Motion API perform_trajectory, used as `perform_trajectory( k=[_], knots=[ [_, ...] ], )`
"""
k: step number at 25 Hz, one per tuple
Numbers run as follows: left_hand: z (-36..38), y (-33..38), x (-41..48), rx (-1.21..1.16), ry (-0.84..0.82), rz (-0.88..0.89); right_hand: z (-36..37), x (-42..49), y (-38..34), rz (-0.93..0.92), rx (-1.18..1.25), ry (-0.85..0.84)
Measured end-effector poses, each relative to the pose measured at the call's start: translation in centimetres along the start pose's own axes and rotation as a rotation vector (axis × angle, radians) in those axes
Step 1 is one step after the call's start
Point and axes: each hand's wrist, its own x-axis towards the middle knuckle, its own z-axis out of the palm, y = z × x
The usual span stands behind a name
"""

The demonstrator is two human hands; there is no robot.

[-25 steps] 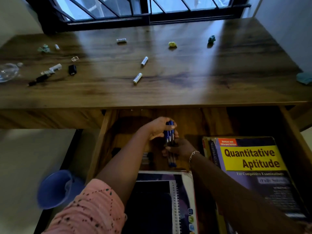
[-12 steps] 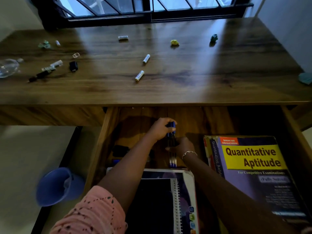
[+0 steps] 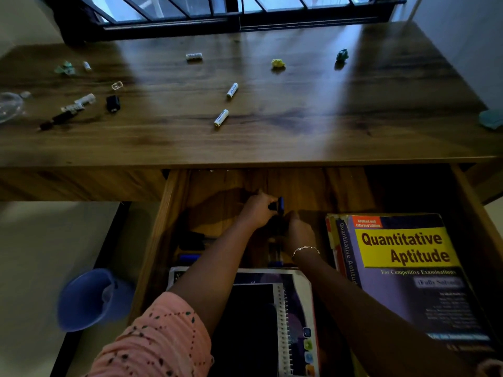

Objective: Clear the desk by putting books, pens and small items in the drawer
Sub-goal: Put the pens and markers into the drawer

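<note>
A window [image 3: 234,6] with a dark frame and slanted dark bars runs across the top of the frame, with pale daylight showing through its panes. At the lower left a blue bucket [image 3: 91,300], slightly blurred, sits on the light floor [image 3: 40,240]. A pale wall [image 3: 462,36] fills the upper right corner.
</note>
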Motion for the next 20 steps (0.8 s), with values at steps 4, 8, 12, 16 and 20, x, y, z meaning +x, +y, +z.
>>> perform_trajectory(
  k=[4,8,12,16,20],
  knots=[
    [0.5,-0.6,-0.1,0.055,0.03,0.014,0.4,0.3,0.2,-0.021,-0.024,0.026],
    [0.8,-1.0,-0.9,0.049,0.08,0.008,0.3,-0.1,0.4,-0.022,-0.017,0.051],
    [1.2,-1.6,-2.6,0.214,0.188,0.062,-1.0,-2.0,0.9,-0.15,-0.167,0.163],
    [1.5,-1.2,-4.3,0.309,0.262,0.188,-2.1,-3.7,1.6,-0.293,-0.306,0.272],
    [1.7,0.7,-6.5,0.325,0.29,0.206,-3.7,-5.3,2.7,-0.312,-0.383,0.241]
  ],
)
